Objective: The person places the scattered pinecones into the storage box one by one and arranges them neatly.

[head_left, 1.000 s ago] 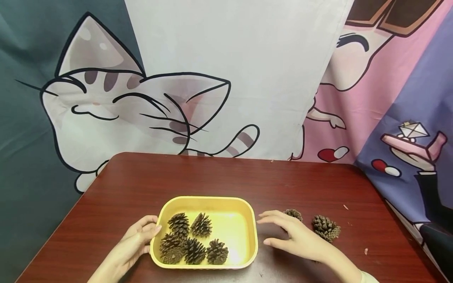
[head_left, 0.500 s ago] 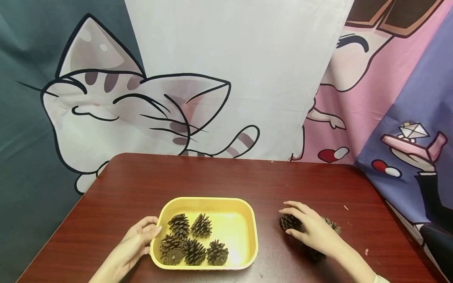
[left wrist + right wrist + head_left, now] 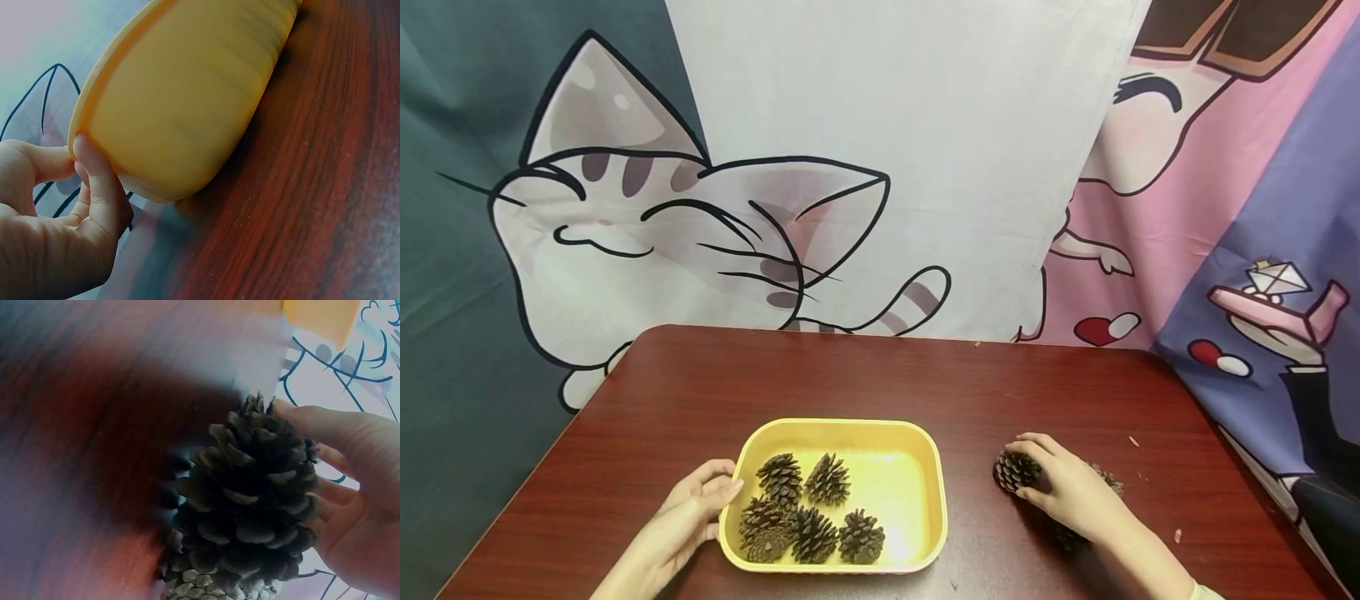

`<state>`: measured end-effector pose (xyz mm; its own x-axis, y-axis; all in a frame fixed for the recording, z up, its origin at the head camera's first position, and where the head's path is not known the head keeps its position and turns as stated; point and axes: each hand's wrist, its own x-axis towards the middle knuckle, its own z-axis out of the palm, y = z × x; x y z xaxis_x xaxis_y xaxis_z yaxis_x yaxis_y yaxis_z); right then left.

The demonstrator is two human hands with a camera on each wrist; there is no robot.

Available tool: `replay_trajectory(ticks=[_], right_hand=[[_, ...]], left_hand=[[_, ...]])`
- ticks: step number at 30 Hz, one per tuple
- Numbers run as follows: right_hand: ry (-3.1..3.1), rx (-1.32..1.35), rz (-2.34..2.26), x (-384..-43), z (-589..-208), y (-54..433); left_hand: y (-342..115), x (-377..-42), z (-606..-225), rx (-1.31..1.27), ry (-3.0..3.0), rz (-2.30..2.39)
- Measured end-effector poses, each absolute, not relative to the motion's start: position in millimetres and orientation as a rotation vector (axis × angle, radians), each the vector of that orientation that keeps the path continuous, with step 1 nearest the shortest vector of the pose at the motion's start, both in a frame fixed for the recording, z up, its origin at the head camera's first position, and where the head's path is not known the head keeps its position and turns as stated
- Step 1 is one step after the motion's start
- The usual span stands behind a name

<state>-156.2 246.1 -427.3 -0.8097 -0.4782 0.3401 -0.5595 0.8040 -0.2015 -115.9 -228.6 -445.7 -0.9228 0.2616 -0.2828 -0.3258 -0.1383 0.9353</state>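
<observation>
My left hand (image 3: 688, 517) pinches the left rim of a yellow plastic tray (image 3: 936, 517), thumb and fingers on either side of the edge, as the left wrist view shows. Several brown pine cones (image 3: 813, 534) lie in the tray's left and front part. On the table to the right, my right hand (image 3: 1078, 492) grips a pine cone (image 3: 1017, 472) between thumb and fingers. Another pine cone (image 3: 1071, 539) sits under the wrist, and one more (image 3: 1107, 478) is mostly hidden behind the hand. In the right wrist view, a large pine cone (image 3: 250, 500) fills the foreground.
The tray stands on a dark red wooden table (image 3: 850, 367). Small pale flakes (image 3: 1133, 441) are scattered at the table's right. A cloth with cartoon drawings (image 3: 910, 100) hangs behind the far edge.
My right hand has moved right, away from the tray's side, and its fingers have closed around a pine cone. The left hand and tray have stayed in place.
</observation>
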Motion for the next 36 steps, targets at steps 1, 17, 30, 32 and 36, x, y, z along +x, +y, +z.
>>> replay_trajectory(ticks=[1,17,30,32,36], right_hand=[[-2.705,0.816,0.426,-156.6,-428.5,246.3],[-2.592,0.844,0.408,-159.7,-436.6,245.9],[-2.566,0.774,0.441,-154.7,-430.3,245.3],[-2.549,0.785,0.445,-155.2,-425.9,242.1],[-2.526,0.796,0.446,-155.9,-416.7,233.7]], left_hand=[[-228.6,-115.9,-445.9,-0.074,1.757,2.114],[-228.9,-115.4,-447.0,-0.114,1.776,2.106],[-228.6,-116.4,-446.6,-0.096,1.777,2.096],[-228.5,-116.4,-446.3,-0.099,1.789,2.092],[-227.8,-115.9,-446.6,-0.103,1.803,2.082]])
